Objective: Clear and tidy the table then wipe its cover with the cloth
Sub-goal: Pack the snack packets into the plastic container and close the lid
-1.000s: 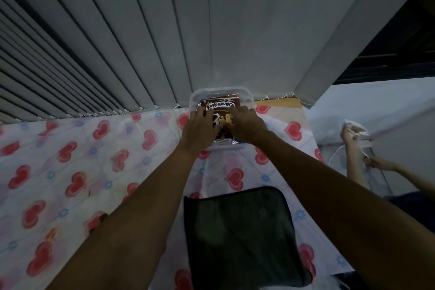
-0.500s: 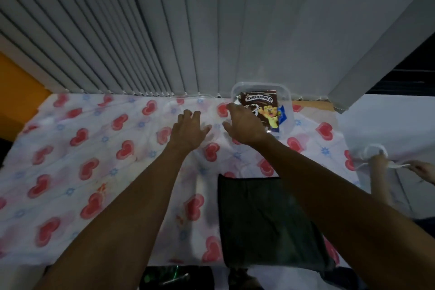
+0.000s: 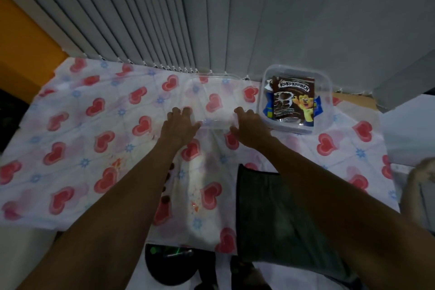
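A clear plastic lid [image 3: 213, 92] lies flat on the heart-print table cover [image 3: 94, 125] at the far middle. My left hand [image 3: 181, 125] grips the lid's near left corner and my right hand [image 3: 249, 126] grips its near right corner. Just right of the lid stands a clear square container [image 3: 327, 92] holding a brown Koko Krunch packet [image 3: 292, 99]. A dark folded cloth [image 3: 270, 207] lies on the cover's near right part, partly under my right forearm.
Dark crumbs [image 3: 166, 199] and an orange stain [image 3: 116, 162] mark the cover beside my left forearm. Grey vertical blinds [image 3: 164, 19] hang along the table's far edge. Another person's hand [image 3: 423, 172] shows at the right edge. A dark round object [image 3: 169, 263] sits below the near edge.
Both hands left the container with the packet and moved left onto the clear lid. The view swung left, so the container now sits to the right.
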The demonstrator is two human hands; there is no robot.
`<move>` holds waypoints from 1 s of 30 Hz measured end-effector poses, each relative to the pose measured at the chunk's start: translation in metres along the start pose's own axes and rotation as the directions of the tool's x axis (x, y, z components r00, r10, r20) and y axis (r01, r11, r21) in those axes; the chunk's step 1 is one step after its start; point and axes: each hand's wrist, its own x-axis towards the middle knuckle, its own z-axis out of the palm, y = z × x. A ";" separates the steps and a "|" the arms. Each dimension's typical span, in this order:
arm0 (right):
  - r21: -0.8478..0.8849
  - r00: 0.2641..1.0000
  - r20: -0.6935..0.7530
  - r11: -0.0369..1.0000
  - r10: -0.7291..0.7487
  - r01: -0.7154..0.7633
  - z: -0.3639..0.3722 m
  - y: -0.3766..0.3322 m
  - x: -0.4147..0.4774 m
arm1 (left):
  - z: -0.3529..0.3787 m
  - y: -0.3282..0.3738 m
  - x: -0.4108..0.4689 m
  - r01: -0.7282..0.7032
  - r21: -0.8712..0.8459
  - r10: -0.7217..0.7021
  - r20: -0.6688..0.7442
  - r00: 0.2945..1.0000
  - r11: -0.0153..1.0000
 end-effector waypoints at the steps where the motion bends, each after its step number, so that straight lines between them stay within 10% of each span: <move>1: 0.016 0.999 0.024 1.000 0.026 -0.027 0.002 0.001 0.004 | 0.003 -0.001 0.004 0.013 -0.012 -0.013 0.003 1.000 1.000; 23: 0.312 0.997 -0.034 0.949 0.066 -0.053 -0.038 -0.016 -0.002 | -0.049 -0.004 0.002 0.083 -0.205 -0.128 -0.216 0.968 0.975; 30: 0.333 0.941 -0.323 0.943 0.097 0.017 -0.076 -0.031 -0.031 | -0.092 0.006 -0.032 -0.073 -0.323 -0.071 -0.411 0.909 0.944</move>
